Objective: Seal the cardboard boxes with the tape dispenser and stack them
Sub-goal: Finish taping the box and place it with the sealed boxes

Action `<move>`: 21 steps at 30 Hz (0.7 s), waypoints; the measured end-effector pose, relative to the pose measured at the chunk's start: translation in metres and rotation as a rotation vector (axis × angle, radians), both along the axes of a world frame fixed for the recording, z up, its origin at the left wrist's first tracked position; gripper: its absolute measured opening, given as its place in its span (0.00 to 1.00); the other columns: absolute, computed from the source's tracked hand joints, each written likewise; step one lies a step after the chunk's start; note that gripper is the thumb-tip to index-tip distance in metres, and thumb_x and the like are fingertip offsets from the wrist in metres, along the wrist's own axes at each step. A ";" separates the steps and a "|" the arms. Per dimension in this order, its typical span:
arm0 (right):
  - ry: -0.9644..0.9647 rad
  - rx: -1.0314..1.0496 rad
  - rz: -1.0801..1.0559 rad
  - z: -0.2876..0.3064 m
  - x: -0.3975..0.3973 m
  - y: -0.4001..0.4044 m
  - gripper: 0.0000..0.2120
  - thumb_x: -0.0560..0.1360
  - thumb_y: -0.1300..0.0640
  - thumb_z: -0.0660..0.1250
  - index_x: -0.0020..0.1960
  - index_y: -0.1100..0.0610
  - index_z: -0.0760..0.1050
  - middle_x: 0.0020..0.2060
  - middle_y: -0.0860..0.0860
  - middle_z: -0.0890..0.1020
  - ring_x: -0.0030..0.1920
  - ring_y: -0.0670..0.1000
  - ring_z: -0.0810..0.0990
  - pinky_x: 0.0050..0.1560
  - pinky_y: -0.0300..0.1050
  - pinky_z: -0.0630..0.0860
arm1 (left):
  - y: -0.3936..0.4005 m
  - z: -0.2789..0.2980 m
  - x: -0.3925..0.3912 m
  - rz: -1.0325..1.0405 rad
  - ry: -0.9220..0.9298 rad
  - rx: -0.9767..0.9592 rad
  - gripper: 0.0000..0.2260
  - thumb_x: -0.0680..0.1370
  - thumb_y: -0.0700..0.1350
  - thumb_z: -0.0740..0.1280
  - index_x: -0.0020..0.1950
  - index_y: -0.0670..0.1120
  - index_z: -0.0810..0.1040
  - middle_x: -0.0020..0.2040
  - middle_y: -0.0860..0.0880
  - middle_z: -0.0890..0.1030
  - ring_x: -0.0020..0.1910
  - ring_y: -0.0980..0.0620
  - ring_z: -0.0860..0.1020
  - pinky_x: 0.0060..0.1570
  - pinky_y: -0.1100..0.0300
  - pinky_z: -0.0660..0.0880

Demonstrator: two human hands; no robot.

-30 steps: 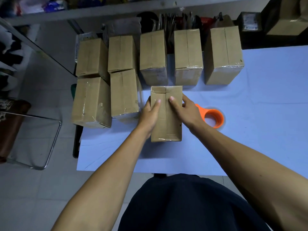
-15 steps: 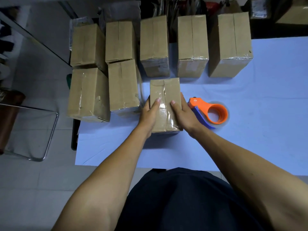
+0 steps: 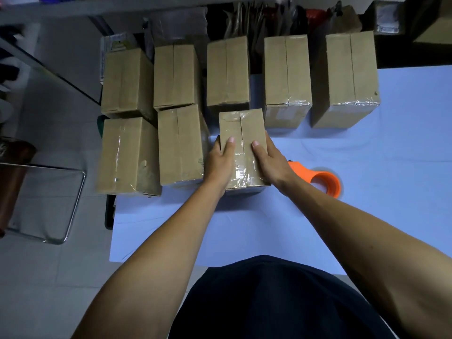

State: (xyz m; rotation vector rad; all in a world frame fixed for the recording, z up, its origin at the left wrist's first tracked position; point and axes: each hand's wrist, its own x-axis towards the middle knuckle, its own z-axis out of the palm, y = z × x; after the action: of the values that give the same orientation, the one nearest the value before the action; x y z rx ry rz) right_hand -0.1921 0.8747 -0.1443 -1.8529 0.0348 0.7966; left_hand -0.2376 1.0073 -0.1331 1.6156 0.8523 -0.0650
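Note:
A small cardboard box [image 3: 241,128] with shiny tape along its top seam stands on the white table [image 3: 367,216]. My left hand [image 3: 221,162] grips its left side, thumb on top. My right hand [image 3: 267,160] grips its right side, thumb on top as well. The orange tape dispenser [image 3: 320,182] lies on the table just right of my right wrist, partly hidden by it. Several taped boxes stand around: a row at the back [image 3: 287,77] and a group at the left [image 3: 179,143].
The left boxes [image 3: 124,152] overhang the table's left edge above a tiled floor. A metal-framed chair [image 3: 49,204] stands at the left. Dark shelves and bags [image 3: 269,18] line the back. Bare tabletop lies to the right and in front of me.
The box between my hands has been turned upright from a tipped pose, so its taped top faces me. Both hands stayed on its sides.

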 end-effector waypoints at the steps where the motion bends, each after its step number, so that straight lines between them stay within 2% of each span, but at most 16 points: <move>1: -0.001 -0.009 0.002 -0.001 0.003 0.001 0.40 0.70 0.27 0.53 0.79 0.40 0.55 0.73 0.44 0.72 0.70 0.50 0.72 0.73 0.54 0.66 | 0.002 -0.002 0.003 0.001 0.000 0.015 0.07 0.78 0.61 0.61 0.48 0.62 0.77 0.51 0.55 0.84 0.51 0.52 0.82 0.59 0.48 0.78; 6: -0.014 -0.054 0.024 -0.002 0.009 0.007 0.40 0.70 0.27 0.51 0.79 0.41 0.53 0.72 0.47 0.72 0.70 0.52 0.72 0.72 0.54 0.66 | 0.006 -0.004 0.011 0.032 0.005 0.054 0.07 0.82 0.56 0.61 0.55 0.57 0.77 0.50 0.56 0.83 0.50 0.54 0.82 0.59 0.51 0.78; 9: -0.029 -0.076 0.024 -0.001 0.009 0.007 0.39 0.72 0.27 0.51 0.79 0.42 0.55 0.71 0.48 0.74 0.69 0.53 0.74 0.71 0.53 0.68 | 0.005 -0.003 0.012 0.028 0.008 0.081 0.10 0.82 0.55 0.62 0.58 0.54 0.78 0.52 0.52 0.84 0.51 0.51 0.82 0.59 0.50 0.78; 11: -0.057 -0.126 0.052 0.003 0.009 0.007 0.34 0.77 0.32 0.53 0.79 0.44 0.57 0.70 0.49 0.76 0.67 0.56 0.75 0.68 0.50 0.69 | 0.005 -0.001 0.012 0.003 0.013 0.142 0.13 0.81 0.55 0.63 0.60 0.49 0.78 0.54 0.49 0.84 0.54 0.47 0.82 0.59 0.49 0.77; 14: -0.114 -0.196 0.085 0.017 0.010 0.004 0.23 0.83 0.42 0.55 0.74 0.50 0.66 0.66 0.53 0.78 0.65 0.58 0.75 0.58 0.45 0.69 | 0.005 0.011 0.016 -0.039 0.037 0.243 0.20 0.81 0.50 0.65 0.72 0.47 0.72 0.64 0.47 0.80 0.63 0.46 0.78 0.62 0.58 0.73; 17: -0.293 -0.320 0.134 0.036 0.015 -0.003 0.20 0.83 0.44 0.56 0.70 0.54 0.70 0.64 0.58 0.79 0.64 0.62 0.75 0.56 0.49 0.69 | 0.006 0.032 0.025 -0.068 0.051 0.374 0.27 0.81 0.47 0.65 0.79 0.46 0.62 0.75 0.45 0.71 0.72 0.46 0.70 0.68 0.58 0.66; 21: -0.580 -0.516 0.202 0.068 0.015 -0.024 0.25 0.82 0.44 0.59 0.75 0.56 0.66 0.70 0.60 0.72 0.69 0.63 0.70 0.64 0.54 0.69 | 0.005 0.069 0.032 -0.315 -0.059 0.721 0.25 0.82 0.49 0.63 0.79 0.45 0.64 0.79 0.45 0.63 0.78 0.45 0.60 0.73 0.57 0.58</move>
State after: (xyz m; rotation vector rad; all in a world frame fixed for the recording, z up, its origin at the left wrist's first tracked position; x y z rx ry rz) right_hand -0.1769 0.8510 -0.0760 -2.5515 -0.3492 0.3698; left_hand -0.2054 1.0128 -0.0640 2.4079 0.5928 0.0792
